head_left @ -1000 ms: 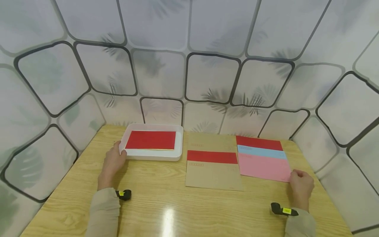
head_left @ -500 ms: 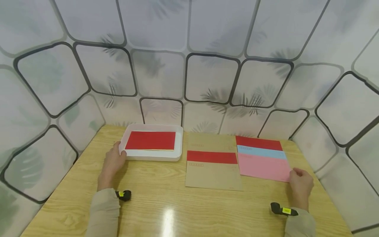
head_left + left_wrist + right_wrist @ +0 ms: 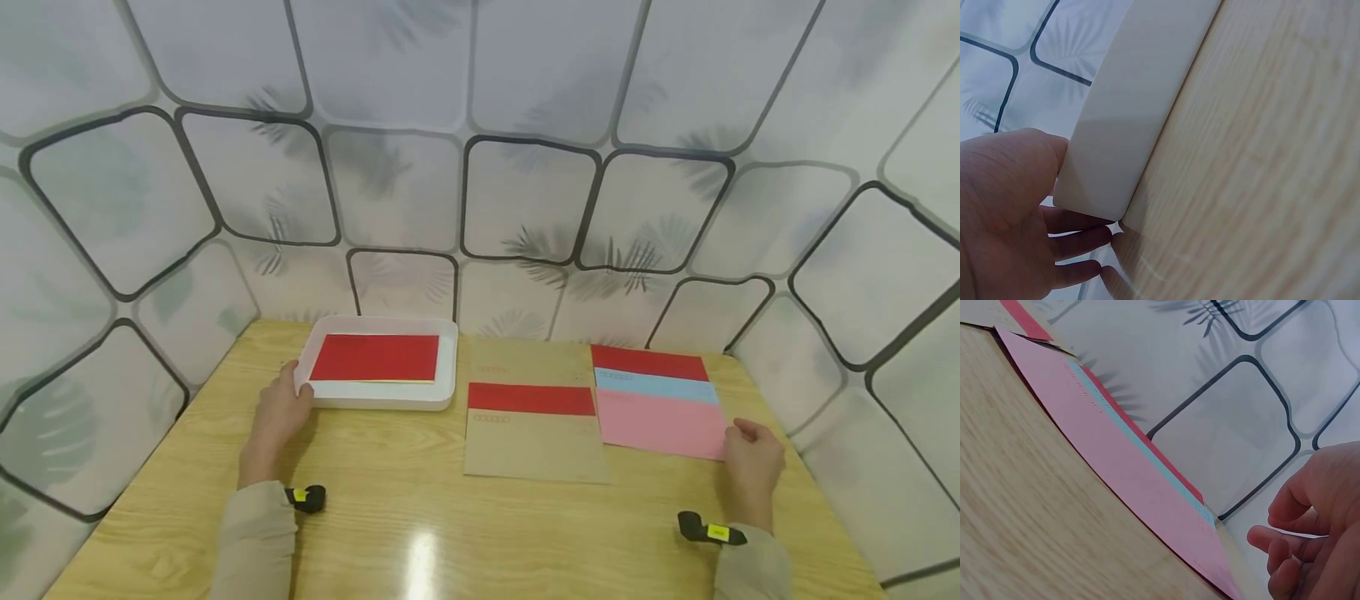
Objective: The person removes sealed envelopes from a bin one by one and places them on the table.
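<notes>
At the left, a white tray [image 3: 382, 402] lies on the wooden table. My left hand [image 3: 279, 421] grips its left front corner, thumb at the rim and fingers around the side, as the tray's wall [image 3: 1135, 112] in the left wrist view shows. Inside the tray sits a red envelope [image 3: 375, 358] with a pale edge beneath it. My right hand [image 3: 752, 467] rests beside the right corner of a pink envelope [image 3: 660, 423]. In the right wrist view its fingers are loosely curled around nothing. A light blue envelope [image 3: 654, 384] and another red envelope [image 3: 648, 361] overlap behind the pink one.
Left of the pink one, an overlapping column has a brown envelope [image 3: 536, 450] in front, a red envelope [image 3: 532, 399] in the middle and another brown envelope [image 3: 528, 358] behind. A patterned wall covering [image 3: 405, 192] encloses the table [image 3: 360, 533] at the back and sides.
The head view has shifted slightly, so everything sits a little further left in it. Both hands keep their places against the tray and the envelopes.
</notes>
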A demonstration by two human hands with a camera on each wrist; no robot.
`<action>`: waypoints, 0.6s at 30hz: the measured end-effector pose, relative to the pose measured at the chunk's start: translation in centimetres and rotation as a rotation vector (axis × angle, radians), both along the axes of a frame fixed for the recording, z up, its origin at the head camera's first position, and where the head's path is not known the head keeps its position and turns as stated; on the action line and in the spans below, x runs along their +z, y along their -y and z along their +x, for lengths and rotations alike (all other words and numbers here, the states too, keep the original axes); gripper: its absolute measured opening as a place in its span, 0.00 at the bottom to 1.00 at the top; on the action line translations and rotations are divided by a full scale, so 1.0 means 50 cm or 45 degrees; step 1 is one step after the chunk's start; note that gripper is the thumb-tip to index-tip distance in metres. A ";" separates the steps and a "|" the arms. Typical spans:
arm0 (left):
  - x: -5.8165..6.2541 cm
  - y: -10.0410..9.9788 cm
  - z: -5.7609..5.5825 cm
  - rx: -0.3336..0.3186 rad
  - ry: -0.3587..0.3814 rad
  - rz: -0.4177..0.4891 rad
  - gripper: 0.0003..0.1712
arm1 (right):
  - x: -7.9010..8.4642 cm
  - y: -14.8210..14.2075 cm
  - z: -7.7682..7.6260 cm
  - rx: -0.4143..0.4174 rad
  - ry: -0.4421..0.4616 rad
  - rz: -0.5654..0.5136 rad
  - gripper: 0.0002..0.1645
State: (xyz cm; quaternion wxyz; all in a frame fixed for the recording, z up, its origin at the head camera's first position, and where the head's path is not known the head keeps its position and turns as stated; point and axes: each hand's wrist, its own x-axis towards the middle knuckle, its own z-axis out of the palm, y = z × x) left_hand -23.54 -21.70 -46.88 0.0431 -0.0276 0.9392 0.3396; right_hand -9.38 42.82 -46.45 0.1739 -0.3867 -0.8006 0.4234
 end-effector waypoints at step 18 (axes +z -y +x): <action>0.003 0.000 0.002 0.005 0.005 0.000 0.37 | 0.013 0.004 -0.001 0.012 0.034 -0.048 0.31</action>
